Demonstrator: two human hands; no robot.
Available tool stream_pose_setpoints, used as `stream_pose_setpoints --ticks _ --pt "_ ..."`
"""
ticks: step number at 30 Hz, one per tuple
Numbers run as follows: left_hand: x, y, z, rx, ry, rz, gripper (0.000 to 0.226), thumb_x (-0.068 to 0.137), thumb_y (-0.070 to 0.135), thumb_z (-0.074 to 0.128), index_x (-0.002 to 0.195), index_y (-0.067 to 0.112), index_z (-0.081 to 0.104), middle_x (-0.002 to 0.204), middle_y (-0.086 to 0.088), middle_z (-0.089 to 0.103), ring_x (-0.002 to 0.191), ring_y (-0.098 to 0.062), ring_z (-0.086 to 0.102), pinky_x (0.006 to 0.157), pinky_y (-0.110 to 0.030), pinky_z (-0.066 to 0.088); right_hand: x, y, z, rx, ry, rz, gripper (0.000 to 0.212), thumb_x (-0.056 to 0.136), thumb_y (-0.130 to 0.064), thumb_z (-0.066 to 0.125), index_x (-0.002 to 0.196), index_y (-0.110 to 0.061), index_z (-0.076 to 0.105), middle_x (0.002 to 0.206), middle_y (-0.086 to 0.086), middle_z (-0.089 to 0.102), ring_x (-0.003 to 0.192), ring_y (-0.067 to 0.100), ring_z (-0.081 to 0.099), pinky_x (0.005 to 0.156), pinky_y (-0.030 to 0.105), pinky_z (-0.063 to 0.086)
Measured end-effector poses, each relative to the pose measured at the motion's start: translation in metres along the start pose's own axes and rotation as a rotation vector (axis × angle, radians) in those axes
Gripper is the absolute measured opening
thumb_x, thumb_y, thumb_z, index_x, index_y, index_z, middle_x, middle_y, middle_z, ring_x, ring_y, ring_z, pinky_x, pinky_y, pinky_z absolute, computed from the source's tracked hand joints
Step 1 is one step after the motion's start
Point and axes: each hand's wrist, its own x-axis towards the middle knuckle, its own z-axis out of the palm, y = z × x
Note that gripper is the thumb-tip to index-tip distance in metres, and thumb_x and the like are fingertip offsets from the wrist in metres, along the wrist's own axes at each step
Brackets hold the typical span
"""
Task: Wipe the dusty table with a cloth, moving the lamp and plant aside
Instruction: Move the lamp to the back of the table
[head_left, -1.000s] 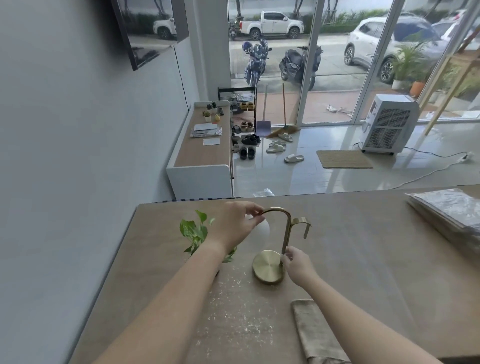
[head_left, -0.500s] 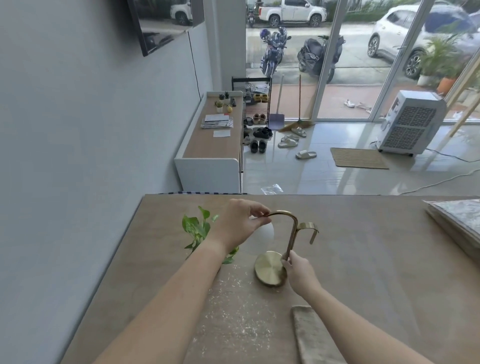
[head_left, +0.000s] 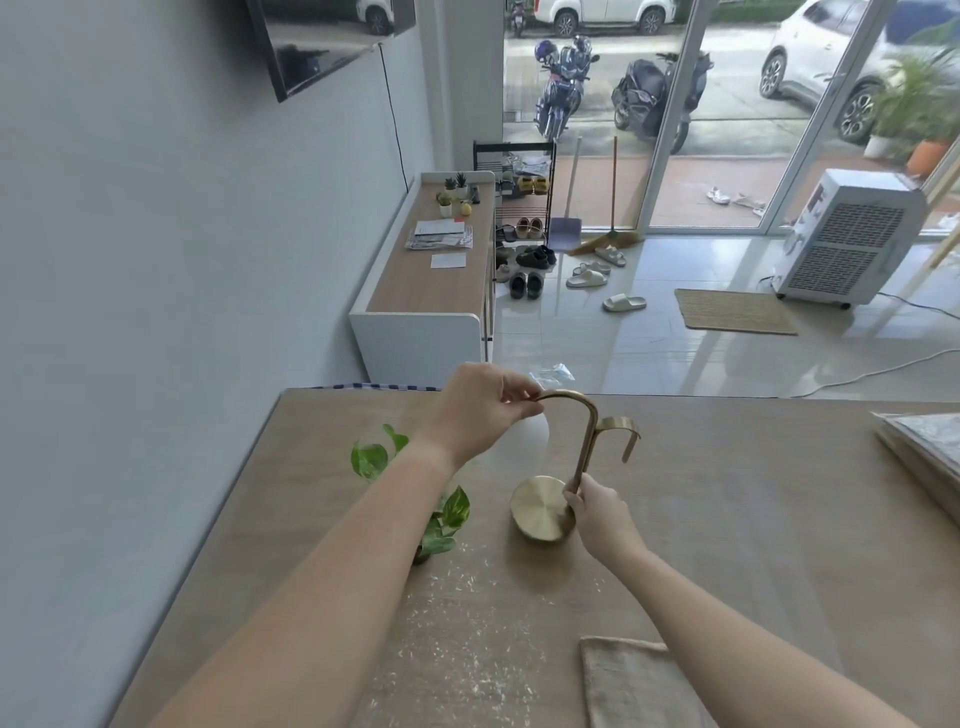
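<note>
- Dusty worktop (head_left: 727, 519): lamp (head_left: 587, 447) mid, plant (head_left: 447, 514) just left, cloth (head_left: 634, 680) at near edge.
- Pinching lamp's arch with left hand (head_left: 478, 410), gripping stem low with right hand (head_left: 597, 514).
- Lift level; set down far right, off dust (head_left: 457, 623).

Brass lamp (head_left: 584, 457) with hooked neck, round base tilted up, mid-way across brown table (head_left: 753, 519); leafy green plant (head_left: 447, 512) just left of it; beige cloth (head_left: 628, 686) flat at near edge; pale dust flecks (head_left: 457, 623) between

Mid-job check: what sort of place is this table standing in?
Probably a home's front room by the entrance: a black metal shoe rack, a low white wood-topped sideboard, and glass sliding doors facing parked motorbikes.
</note>
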Motion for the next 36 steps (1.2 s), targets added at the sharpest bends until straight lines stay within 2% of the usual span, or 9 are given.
stream_pose_setpoints --ticks 3,9,14,20,22,28,31,34,36 --pt "0.029 -0.005 -0.001 0.002 0.007 -0.004 0.017 0.089 0.021 0.087 0.106 0.02 0.086 0.091 0.009 0.081 0.087 -0.009 0.073 0.091 -0.039 0.061 0.028 -0.005 -0.009 0.02 0.011 0.011 0.02 0.111 -0.024 0.048 0.094 -0.023 0.058 0.094 0.0 0.068 0.084 0.017 0.063 0.067 0.033 0.047" --pt "0.085 -0.022 0.001 0.019 0.013 -0.003 0.016 0.089 0.022 0.087 0.105 0.021 0.087 0.09 0.007 0.081 0.087 -0.011 0.073 0.09 -0.041 0.06 0.083 -0.013 -0.021 -0.014 0.039 0.022 0.023 0.111 -0.024 0.049 0.09 -0.021 0.055 0.092 0.001 0.067 0.084 0.022 0.064 0.072 0.039 0.052" --pt "0.115 -0.036 0.004 0.026 0.016 -0.005 0.014 0.089 0.021 0.087 0.103 0.021 0.087 0.088 0.006 0.08 0.085 -0.013 0.072 0.088 -0.04 0.059 0.116 -0.018 -0.022 -0.006 0.032 0.026 0.017 0.111 -0.023 0.049 0.101 -0.019 0.062 0.094 0.002 0.068 0.086 0.022 0.065 0.078 0.042 0.055" --pt "0.135 -0.049 0.004 0.032 0.013 -0.016 0.016 0.089 0.021 0.087 0.105 0.021 0.086 0.09 0.006 0.08 0.085 -0.006 0.071 0.089 -0.033 0.059 0.14 -0.018 -0.02 -0.001 0.027 0.032 0.022 0.111 -0.024 0.049 0.092 -0.022 0.057 0.096 0.003 0.069 0.085 0.019 0.064 0.07 0.037 0.048" --pt "0.136 -0.051 0.006 0.031 0.009 -0.021 0.017 0.089 0.02 0.087 0.105 0.02 0.086 0.09 0.005 0.08 0.085 -0.005 0.071 0.089 -0.031 0.059 0.144 -0.016 -0.018 0.012 0.026 0.038 0.02 0.111 -0.024 0.049 0.095 -0.021 0.06 0.096 0.002 0.069 0.086 0.019 0.065 0.072 0.038 0.05" --pt "0.136 -0.056 0.009 0.013 0.026 -0.034 0.015 0.089 0.022 0.087 0.104 0.021 0.087 0.089 0.006 0.08 0.086 -0.007 0.073 0.09 -0.036 0.061 0.146 -0.012 -0.014 0.031 0.027 0.058 0.02 0.112 -0.027 0.048 0.094 -0.022 0.058 0.094 0.002 0.067 0.087 0.022 0.063 0.073 0.04 0.049" --pt "0.134 -0.053 0.006 0.017 0.011 -0.055 0.017 0.089 0.022 0.087 0.105 0.02 0.086 0.091 0.006 0.08 0.09 -0.008 0.073 0.093 -0.038 0.06 0.144 -0.015 -0.015 0.03 0.027 0.058 0.017 0.11 -0.027 0.052 0.097 -0.021 0.058 0.096 0.002 0.068 0.089 0.024 0.064 0.068 0.036 0.046" --pt "0.131 -0.051 0.005 0.018 0.004 -0.072 0.018 0.09 0.023 0.087 0.108 0.02 0.086 0.095 0.006 0.081 0.094 -0.007 0.073 0.096 -0.038 0.06 0.139 -0.018 -0.018 0.031 0.009 0.066 0.008 0.108 -0.028 0.056 0.109 -0.021 0.058 0.108 0.0 0.066 0.099 0.024 0.064 0.077 0.037 0.048" --pt "0.126 -0.051 0.005 0.02 0.011 -0.084 0.02 0.091 0.025 0.085 0.111 0.022 0.085 0.098 0.008 0.081 0.095 -0.004 0.071 0.099 -0.037 0.059 0.134 -0.018 -0.02 0.051 0.014 0.09 0.019 0.107 -0.032 0.056 0.121 -0.019 0.059 0.113 0.001 0.066 0.103 0.024 0.065 0.082 0.04 0.052"
